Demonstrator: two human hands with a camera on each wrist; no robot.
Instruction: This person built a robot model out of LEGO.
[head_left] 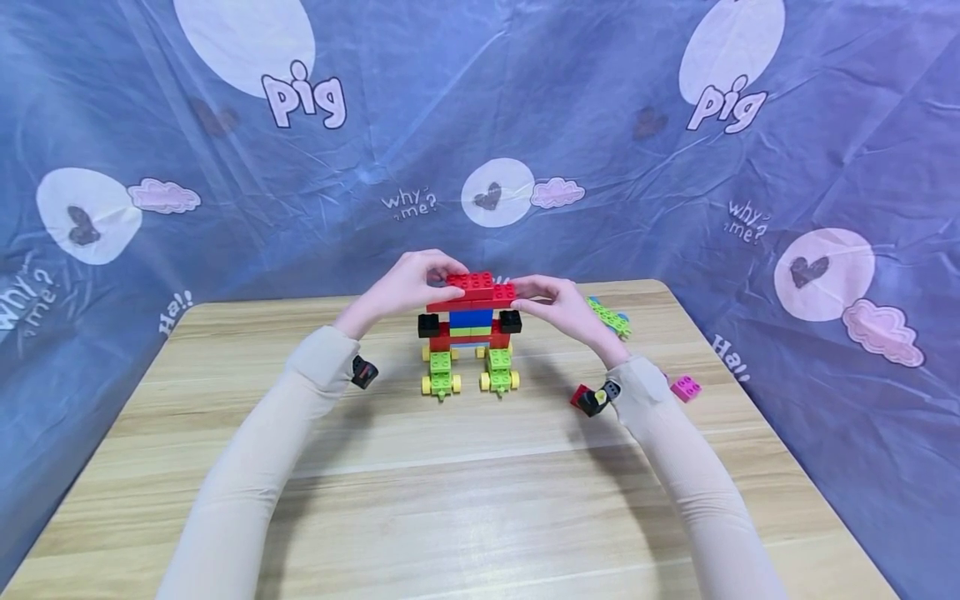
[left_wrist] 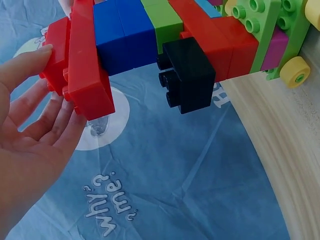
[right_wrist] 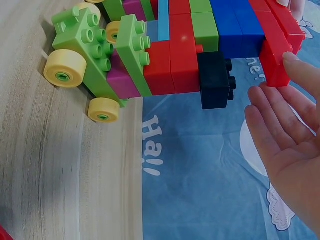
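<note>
A toy-brick build stands on two lime-green wheeled bases (head_left: pixel 440 379) with yellow wheels. Above them come red bricks, a green layer, blue bricks (head_left: pixel 471 319) and a long red layer. A black brick (head_left: pixel 428 325) juts from each side. On top, to the left, sits a red brick (head_left: pixel 474 287), pinched by my left hand (head_left: pixel 408 285) between thumb and fingers. My right hand (head_left: pixel 561 308) grips the right end of the red layer (right_wrist: pixel 276 60), thumb on the near face, fingertips underneath. In the left wrist view, the left thumb presses the red brick (left_wrist: pixel 56 52).
Right of the build, a lime-green brick piece (head_left: pixel 609 317) lies near the table's back edge. A pink brick (head_left: pixel 686 388) rests by the right edge. Something red (head_left: pixel 578 395) shows beside the right wrist camera. A blue printed cloth (head_left: pixel 390 100) hangs behind the wooden table (head_left: pixel 450 517).
</note>
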